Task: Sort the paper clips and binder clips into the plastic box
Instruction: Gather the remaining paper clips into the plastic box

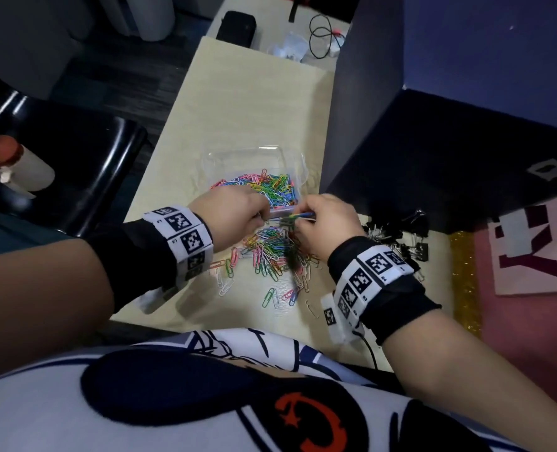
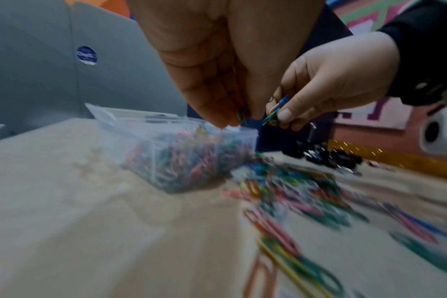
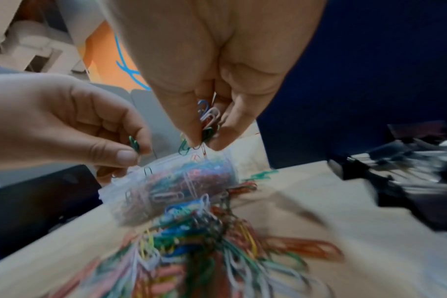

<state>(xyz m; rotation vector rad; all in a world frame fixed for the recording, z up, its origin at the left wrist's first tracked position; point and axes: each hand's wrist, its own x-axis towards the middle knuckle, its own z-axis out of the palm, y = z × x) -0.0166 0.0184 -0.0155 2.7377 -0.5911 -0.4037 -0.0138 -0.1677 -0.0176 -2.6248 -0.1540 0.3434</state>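
Roughly four paper clips (image 3: 207, 119), right hand (image 3: 212, 66).

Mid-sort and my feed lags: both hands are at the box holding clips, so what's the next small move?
Probably release: the right hand pinches a bunch of paper clips just above the plastic box, and the left hand pinches a green clip beside it.

paper clips (image 1: 272, 252): multicoloured | binder clips (image 1: 401, 236): black | plastic box (image 1: 254, 158): clear | table (image 1: 244, 102): pale wood
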